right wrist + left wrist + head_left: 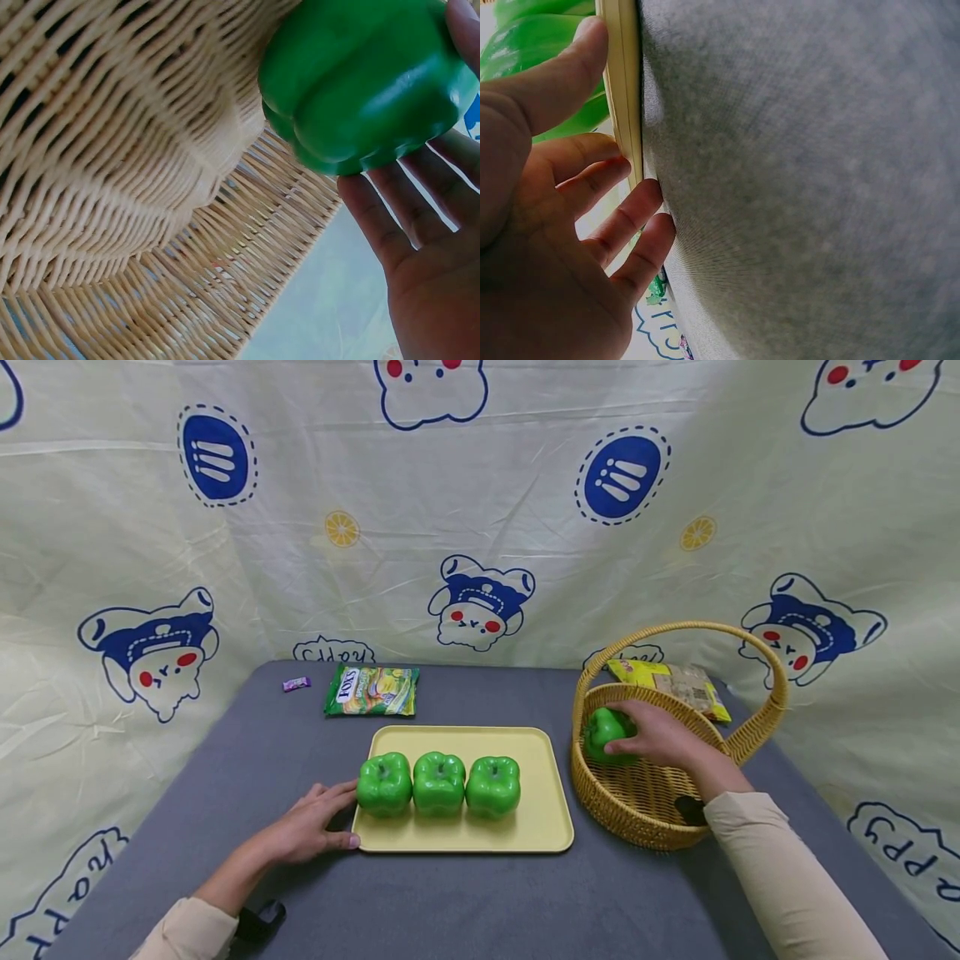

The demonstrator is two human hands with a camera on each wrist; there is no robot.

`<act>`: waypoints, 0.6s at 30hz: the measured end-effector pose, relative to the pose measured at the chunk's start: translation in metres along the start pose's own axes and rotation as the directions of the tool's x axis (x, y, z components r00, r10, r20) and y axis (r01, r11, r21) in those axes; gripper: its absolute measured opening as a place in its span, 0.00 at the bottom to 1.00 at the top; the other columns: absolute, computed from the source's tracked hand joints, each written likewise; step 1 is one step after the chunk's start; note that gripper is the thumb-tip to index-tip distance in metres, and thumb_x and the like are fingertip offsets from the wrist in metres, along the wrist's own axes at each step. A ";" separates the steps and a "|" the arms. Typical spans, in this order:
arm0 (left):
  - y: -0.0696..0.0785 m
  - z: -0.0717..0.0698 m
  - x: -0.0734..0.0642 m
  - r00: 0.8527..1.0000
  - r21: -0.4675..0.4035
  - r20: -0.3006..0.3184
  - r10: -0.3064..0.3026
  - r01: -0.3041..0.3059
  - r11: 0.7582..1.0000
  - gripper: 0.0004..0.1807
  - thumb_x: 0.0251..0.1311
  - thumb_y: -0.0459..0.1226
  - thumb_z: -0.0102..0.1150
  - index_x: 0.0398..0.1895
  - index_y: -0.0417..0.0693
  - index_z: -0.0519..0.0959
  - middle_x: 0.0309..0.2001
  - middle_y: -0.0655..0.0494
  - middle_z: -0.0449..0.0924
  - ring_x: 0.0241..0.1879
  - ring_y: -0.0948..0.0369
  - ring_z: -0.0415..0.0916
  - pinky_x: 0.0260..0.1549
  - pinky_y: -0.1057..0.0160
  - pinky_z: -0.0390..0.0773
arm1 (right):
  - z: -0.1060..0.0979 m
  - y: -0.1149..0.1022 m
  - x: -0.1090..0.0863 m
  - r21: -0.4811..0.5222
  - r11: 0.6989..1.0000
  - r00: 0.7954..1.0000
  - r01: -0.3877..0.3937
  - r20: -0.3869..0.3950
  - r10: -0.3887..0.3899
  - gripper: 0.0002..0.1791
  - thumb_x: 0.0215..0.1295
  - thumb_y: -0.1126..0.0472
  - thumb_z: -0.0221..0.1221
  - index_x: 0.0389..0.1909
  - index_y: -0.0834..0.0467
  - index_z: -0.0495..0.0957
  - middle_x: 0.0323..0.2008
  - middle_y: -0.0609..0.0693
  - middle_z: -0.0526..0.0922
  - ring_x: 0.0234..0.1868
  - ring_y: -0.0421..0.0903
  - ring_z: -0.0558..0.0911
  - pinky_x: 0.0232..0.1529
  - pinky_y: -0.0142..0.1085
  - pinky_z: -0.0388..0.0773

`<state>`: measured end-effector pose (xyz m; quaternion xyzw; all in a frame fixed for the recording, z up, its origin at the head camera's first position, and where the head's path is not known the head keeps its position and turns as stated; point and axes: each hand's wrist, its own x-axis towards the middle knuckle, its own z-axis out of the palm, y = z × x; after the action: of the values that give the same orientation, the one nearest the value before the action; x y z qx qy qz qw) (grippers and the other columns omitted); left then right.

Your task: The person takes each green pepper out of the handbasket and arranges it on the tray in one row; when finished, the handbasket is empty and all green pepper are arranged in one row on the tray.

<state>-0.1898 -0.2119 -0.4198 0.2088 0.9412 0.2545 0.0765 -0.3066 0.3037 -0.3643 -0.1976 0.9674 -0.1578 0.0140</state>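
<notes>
My right hand (660,739) grips a green bell pepper (606,735) inside the left part of a wicker basket (637,831). In the right wrist view the fingers curve under the pepper (367,82), close by the woven wall (112,150). Three more green bell peppers, a left one (384,785), a middle one (438,783) and a right one (492,787), stand in a row on a yellow tray (543,818). At the tray's left edge (621,82) my left hand (311,827) rests with loosely extended fingers, thumb near the front corner.
Behind the tray lie a green snack packet (372,691) and a small purple wrapped sweet (296,684). A yellow bag (675,685) is behind the basket, whose tall handle (686,627) arches over it. A printed cloth (480,485) hangs behind the grey table (450,902).
</notes>
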 end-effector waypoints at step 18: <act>0.000 0.001 0.001 1.000 0.000 -0.006 0.020 -0.020 1.000 0.41 0.53 0.52 0.64 0.67 0.42 0.65 0.69 0.46 0.62 0.51 0.56 0.63 0.48 0.53 0.64 | -0.032 -0.026 -0.021 -0.005 1.000 0.996 -0.013 -0.085 0.012 0.46 0.54 0.41 0.65 0.68 0.60 0.61 0.58 0.62 0.71 0.52 0.58 0.74 0.46 0.51 0.72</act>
<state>-0.1902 -0.2115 -0.4207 0.2175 0.9392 0.2560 0.0714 -0.2807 0.2982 -0.3267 -0.1847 0.9687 -0.1634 -0.0268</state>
